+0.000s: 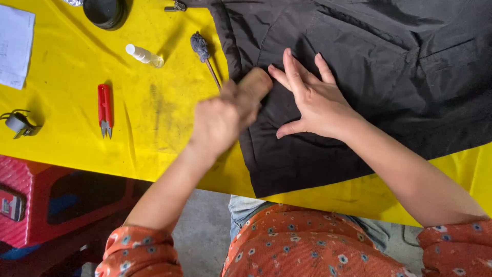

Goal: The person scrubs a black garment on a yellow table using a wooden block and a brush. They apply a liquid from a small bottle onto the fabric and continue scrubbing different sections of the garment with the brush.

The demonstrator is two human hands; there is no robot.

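Yellow table [72, 77], black garment [369, 66] under flat spread right hand [315, 102], blurred left hand [225, 115] grip unclear

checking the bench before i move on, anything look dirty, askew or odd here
The yellow cover has dark smudges left of the black garment. The small bottle lies on its side, nothing visibly spilled. The left hand is blurred, so what it holds is unclear; the right hand lies flat on the garment.

Head camera looks steeply down, close above the yellow table [72, 77].
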